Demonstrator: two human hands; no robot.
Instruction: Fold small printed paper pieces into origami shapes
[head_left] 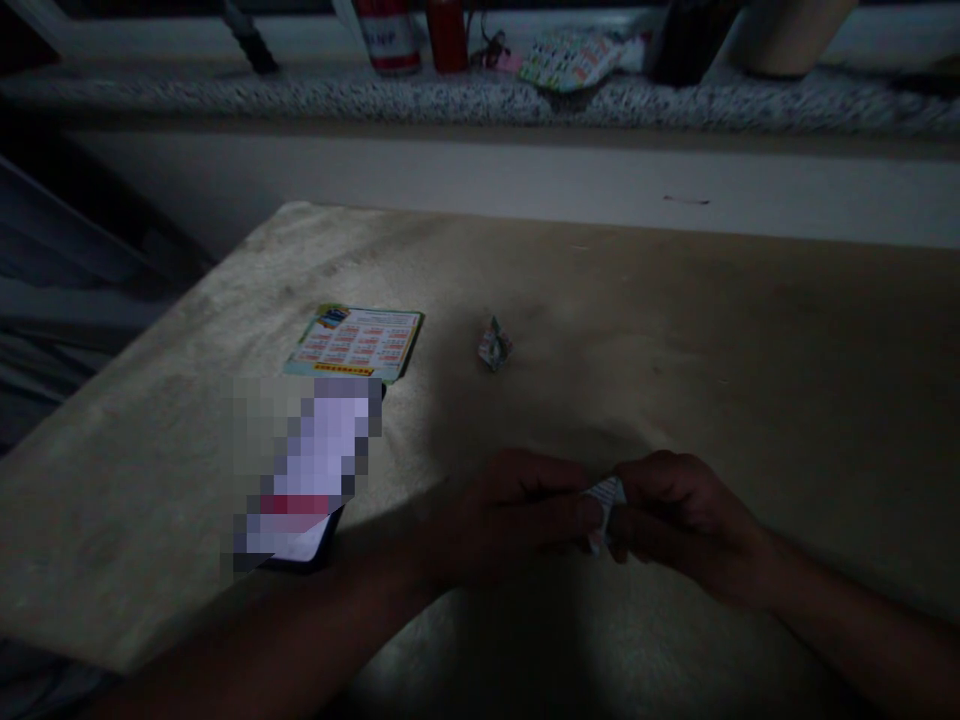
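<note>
Between my two hands is a small folded piece of printed paper (604,500), pale with fine lines. My left hand (525,505) pinches its left side between thumb and fingers. On the right side, my right hand (667,510) closes its fingertips on the same paper. Beyond my left hand, a small folded paper piece (495,346) stands on the table (720,370). A printed card (360,342) with rows of red and dark text lies flat to the left. The lit phone (319,470), partly pixelated, lies just below the card.
Along the back runs a speckled sill (315,98) bearing a red and white can (388,38), a red container (448,36), a colourful packet (574,60), a dark container (690,40) and a beige pot (787,36). Dark cloth hangs past the table's left edge.
</note>
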